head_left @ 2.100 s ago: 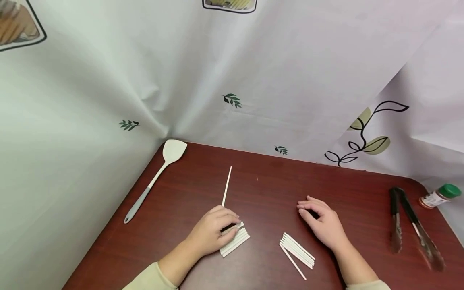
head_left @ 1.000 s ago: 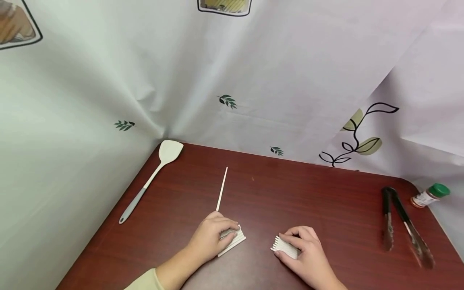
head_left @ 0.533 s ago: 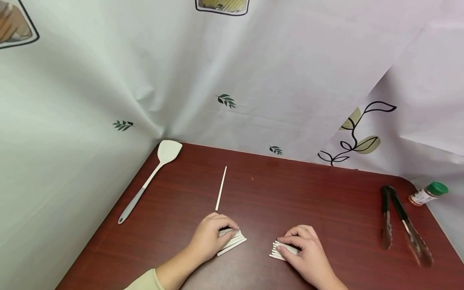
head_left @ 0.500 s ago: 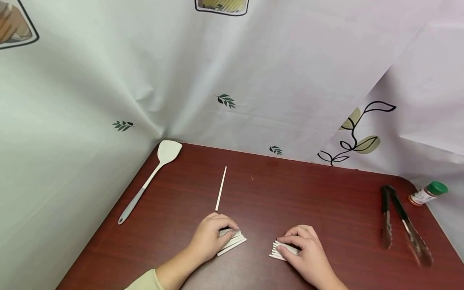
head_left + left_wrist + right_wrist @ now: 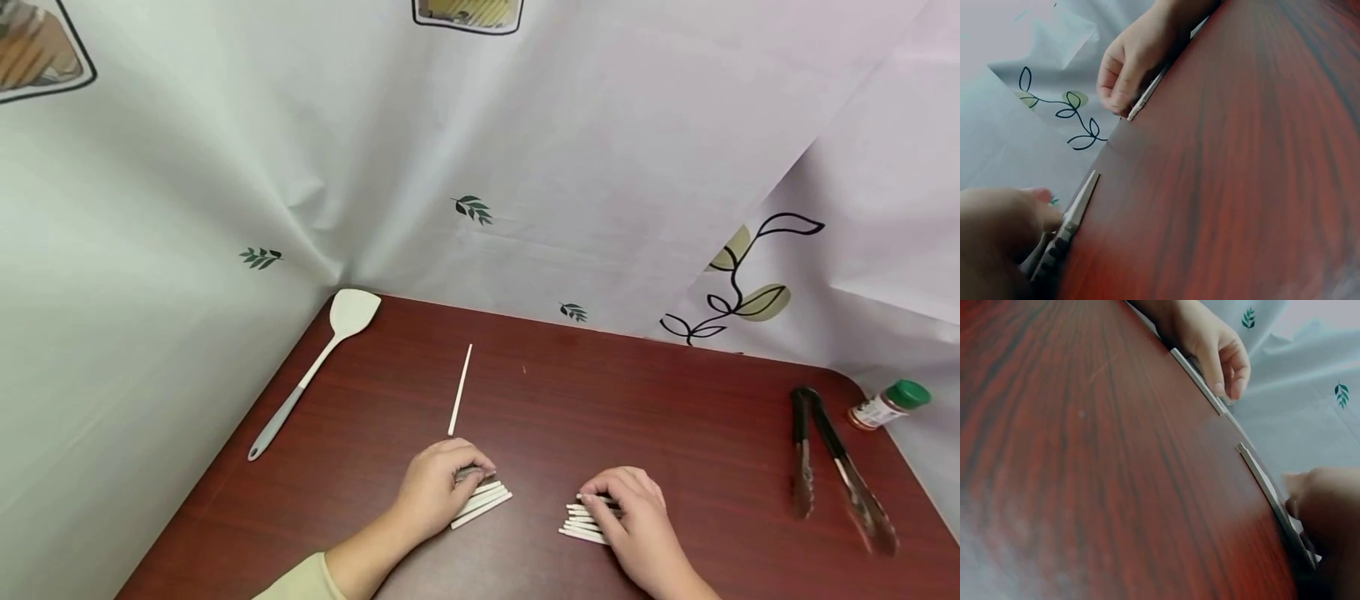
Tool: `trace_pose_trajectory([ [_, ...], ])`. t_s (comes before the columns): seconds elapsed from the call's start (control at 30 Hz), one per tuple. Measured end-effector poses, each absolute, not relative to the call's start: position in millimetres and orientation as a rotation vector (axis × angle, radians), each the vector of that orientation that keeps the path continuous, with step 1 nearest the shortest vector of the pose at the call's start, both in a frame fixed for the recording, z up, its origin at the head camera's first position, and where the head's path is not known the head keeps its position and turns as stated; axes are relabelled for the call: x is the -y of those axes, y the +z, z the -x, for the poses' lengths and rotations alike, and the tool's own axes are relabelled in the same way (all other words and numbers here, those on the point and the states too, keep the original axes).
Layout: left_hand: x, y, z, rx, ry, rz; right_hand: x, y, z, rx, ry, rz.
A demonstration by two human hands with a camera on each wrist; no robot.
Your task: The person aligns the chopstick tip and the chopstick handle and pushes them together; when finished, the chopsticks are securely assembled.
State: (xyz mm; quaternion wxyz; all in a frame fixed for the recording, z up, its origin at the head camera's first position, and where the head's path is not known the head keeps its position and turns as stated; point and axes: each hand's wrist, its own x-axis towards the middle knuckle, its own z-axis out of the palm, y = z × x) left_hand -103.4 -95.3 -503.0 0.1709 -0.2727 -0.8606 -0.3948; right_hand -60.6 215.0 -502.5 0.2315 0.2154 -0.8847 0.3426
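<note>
- Left hand, curled, grips slim white straight sticks.
- Right hand, thumb near index finger, grips similar white sticks.
- Beneath: red-brown wood-grain table.

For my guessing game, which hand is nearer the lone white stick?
Left. The left hand is just off the near end of the lone white stick; the right hand is farther, to its right.

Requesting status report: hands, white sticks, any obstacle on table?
Left hand, right hand each curled over white sticks. Lone stick lies beyond left hand. Spatula, tongs well aside.
</note>
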Motion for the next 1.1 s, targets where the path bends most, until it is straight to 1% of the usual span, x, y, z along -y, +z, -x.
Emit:
trace_pose_trajectory([
  [0.23,96,-505,108,2.226,-1.076,0.886,-215,-498,62,2.344,1.016,-0.509],
  [0.4,94,-500,110,2.083,-1.055,1.11,-217,-497,59,2.237,1.061,-0.494],
  [0.47,92,-499,109,2.059,-1.064,1.197,-217,-498,60,2.171,1.062,-0.54],
  [0.57,89,-498,105,2.081,-1.046,1.258,-216,-499,63,2.104,1.062,-0.663],
  [0.8,82,-500,95,2.109,-0.911,1.305,-213,-501,65,2.066,1.019,-0.931],
  [1.1,77,-499,86,2.084,-0.921,1.35,-198,-500,61,2.03,1.005,-1.129],
])
